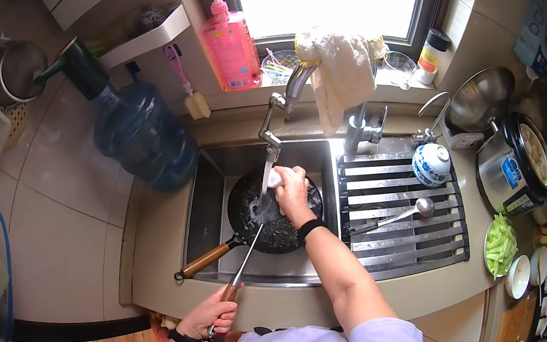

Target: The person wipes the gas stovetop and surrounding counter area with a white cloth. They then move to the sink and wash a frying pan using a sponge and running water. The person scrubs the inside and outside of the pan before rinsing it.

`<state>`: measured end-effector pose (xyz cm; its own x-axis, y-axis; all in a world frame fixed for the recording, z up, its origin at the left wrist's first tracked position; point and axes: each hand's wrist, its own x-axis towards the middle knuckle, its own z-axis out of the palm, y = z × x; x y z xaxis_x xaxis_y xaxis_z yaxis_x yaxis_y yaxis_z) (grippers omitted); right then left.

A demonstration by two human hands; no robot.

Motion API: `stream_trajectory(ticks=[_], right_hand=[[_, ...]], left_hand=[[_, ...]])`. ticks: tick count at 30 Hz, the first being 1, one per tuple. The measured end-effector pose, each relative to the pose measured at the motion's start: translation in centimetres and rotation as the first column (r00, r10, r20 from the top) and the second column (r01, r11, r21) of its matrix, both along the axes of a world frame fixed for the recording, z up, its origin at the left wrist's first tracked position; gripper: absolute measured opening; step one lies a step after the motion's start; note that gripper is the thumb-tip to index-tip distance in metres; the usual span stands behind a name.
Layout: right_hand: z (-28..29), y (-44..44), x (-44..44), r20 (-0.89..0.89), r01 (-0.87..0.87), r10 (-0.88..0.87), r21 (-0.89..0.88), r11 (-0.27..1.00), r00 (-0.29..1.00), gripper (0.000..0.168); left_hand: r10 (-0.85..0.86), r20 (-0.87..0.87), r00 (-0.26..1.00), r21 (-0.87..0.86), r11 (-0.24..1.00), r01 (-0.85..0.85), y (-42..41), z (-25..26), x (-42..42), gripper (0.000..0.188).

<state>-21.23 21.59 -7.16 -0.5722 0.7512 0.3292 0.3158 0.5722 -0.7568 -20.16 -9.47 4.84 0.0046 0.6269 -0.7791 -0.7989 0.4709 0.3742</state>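
My left hand (216,312) grips the wooden handle of a long metal-shafted utensil (241,267), most likely a spatula. Its far end reaches into a black frying pan (284,241), where the splash hides its shape. Above the pan, my right hand (294,193) holds a white sponge or cloth (275,177) beside the running water (266,175). The water falls from a jointed faucet spout (271,141) into the pan, which has some foam in it. The pan sits in a steel sink (210,188), its wooden handle (207,262) leaning over the front left rim.
Right of the basin, a slatted drying rack (401,241) bears an upturned blue-and-white bowl (431,164) and a ladle (425,207). A large water jug (146,136) stands left. An electric cooker (500,165) and a plate of green vegetable strips (499,247) are far right. A cloth (342,80) drapes the faucet.
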Motion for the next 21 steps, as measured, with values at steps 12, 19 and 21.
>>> stream_trajectory(ticks=[12, 19, 21], right_hand=[[-3.5, -0.1, 0.4, -0.163, 0.145, -0.212, -0.347, 0.927, 0.963, 0.058], [-2.0, -4.0, -0.1, -0.187, -0.029, 0.014, -0.080, 0.996, 0.982, 0.044], [-0.8, -5.1, 0.7, -0.147, -0.141, 0.127, -0.088, 0.986, 0.981, 0.041]], left_hand=[[0.075, -0.077, 0.994, 0.035, 0.997, -0.073, 0.6, -0.1, -0.3, 0.050], [0.055, -0.035, 0.998, 0.051, 0.997, -0.053, 2.8, -0.6, -0.5, 0.049], [0.052, -0.018, 0.998, 0.049, 0.997, -0.051, 3.0, -1.1, -0.6, 0.048]])
